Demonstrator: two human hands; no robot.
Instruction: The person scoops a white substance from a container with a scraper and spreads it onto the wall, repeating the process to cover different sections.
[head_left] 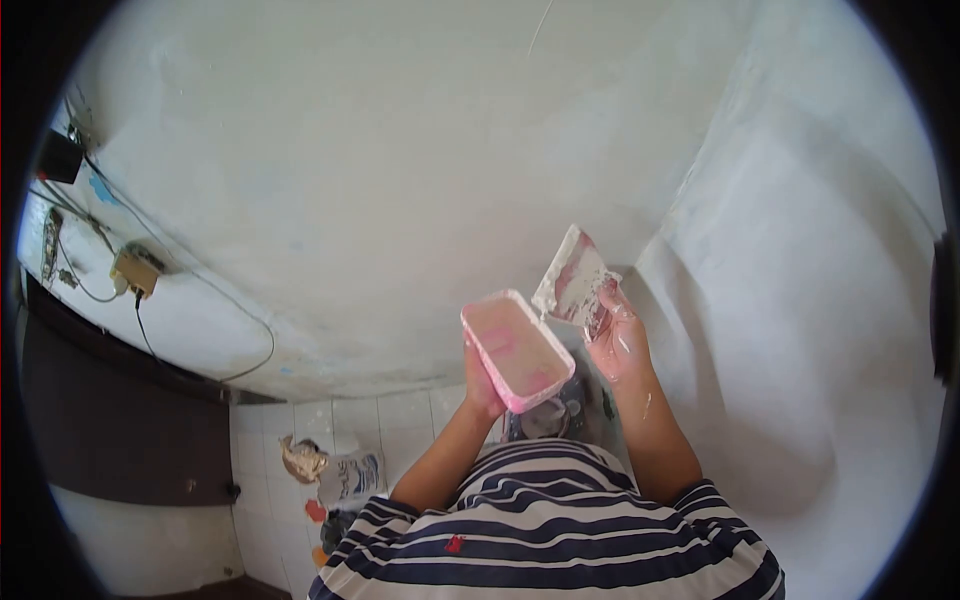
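Note:
A pink rectangular tub (pixel 517 345) with a whitish smeared rim and inside is held tilted in my left hand (pixel 481 383), whose fingers go under and behind its left side. My right hand (pixel 617 338) grips a flat spreader (pixel 576 277) coated with white paste, just above and right of the tub. The spreader's lower left corner is close to the tub's upper right rim; I cannot tell if they touch. White paste smears the fingers and wrist of my right hand.
A pale wall (pixel 380 200) fills the front, meeting another wall (pixel 800 300) at right. Cables run from a socket box (pixel 136 270) at left. On the tiled floor (pixel 405 412) lie a printed bag (pixel 352 474) and a crumpled wrapper (pixel 302 459). A container (pixel 545 418) stands below the tub.

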